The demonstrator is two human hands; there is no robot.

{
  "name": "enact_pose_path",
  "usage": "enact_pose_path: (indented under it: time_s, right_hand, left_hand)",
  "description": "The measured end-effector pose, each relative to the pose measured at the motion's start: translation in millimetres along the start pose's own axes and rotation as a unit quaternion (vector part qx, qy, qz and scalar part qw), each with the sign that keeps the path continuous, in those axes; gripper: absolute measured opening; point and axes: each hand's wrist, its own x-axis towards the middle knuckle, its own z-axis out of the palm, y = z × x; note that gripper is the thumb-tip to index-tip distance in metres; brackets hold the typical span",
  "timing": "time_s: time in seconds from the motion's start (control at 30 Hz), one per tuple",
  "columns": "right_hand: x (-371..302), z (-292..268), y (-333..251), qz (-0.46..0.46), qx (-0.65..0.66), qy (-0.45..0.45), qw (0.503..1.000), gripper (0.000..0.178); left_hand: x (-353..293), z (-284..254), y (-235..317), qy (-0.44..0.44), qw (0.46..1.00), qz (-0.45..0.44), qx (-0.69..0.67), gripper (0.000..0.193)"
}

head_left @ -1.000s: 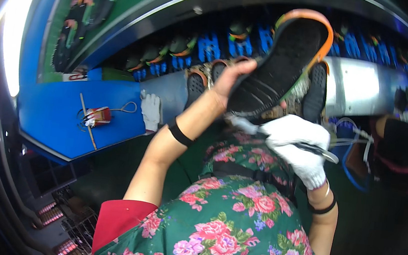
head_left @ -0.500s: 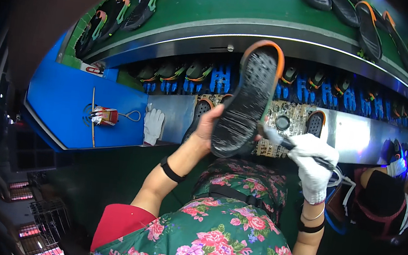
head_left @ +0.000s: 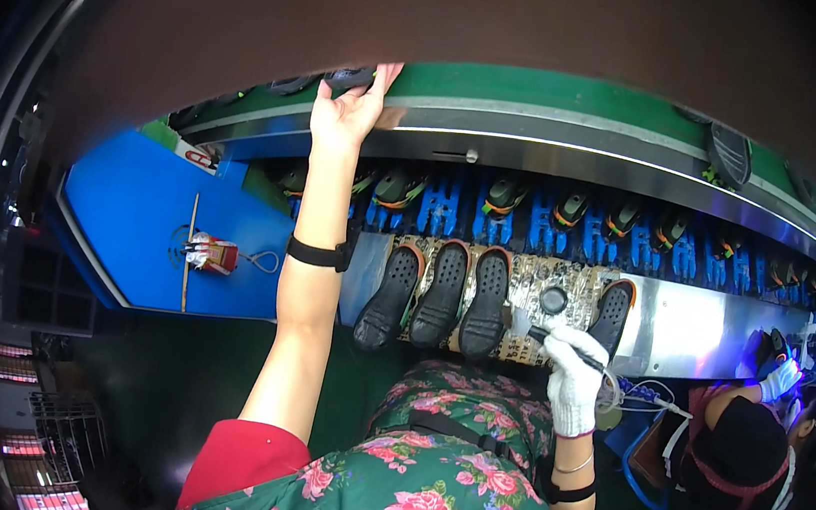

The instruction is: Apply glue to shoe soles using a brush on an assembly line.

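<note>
Head view: left hand (head_left: 344, 112) grips sole (head_left: 350, 77) at conveyor edge (head_left: 562, 144).

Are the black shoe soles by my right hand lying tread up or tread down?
Tread up. The three black soles beside the gloved right hand lie side by side on the bench with their studded undersides facing the camera.

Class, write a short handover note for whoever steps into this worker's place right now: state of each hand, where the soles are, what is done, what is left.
Left hand: bare, stretched up to the green belt, fingers on a dark sole at its edge; grip unclear.
Right hand: white glove, closed on a brush tool over the paper-covered work patch.
Three black soles lean in a row on the patch, a fourth to their right.
Done: one sole up at the belt. Left: the four on the patch.
</note>
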Motion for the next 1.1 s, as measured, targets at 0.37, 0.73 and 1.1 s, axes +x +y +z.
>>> enact_pose_path:
  time_s: [0.37, 0.73, 1.1]
  right_hand:
    - [-14.1, -35.4, 22.5, 0.002, 0.004, 0.048, 0.999, 0.021]
    - [-28.3, -31.2, 16.9, -0.039, 0.041, 0.061, 0.997, 0.021]
    - [-26.3, -54.9, -41.2, -0.08, 0.187, 0.085, 0.975, 0.018]
  left_hand:
    - [3.7, -42.9, -155.0, -0.001, 0.927, 0.006, 0.375, 0.078]
    - [127.6, -80.6, -246.0, -0.151, 0.396, 0.227, 0.877, 0.027]
    - [-77.5, -9.2, -108.8, -0.104, 0.636, 0.353, 0.678, 0.034]
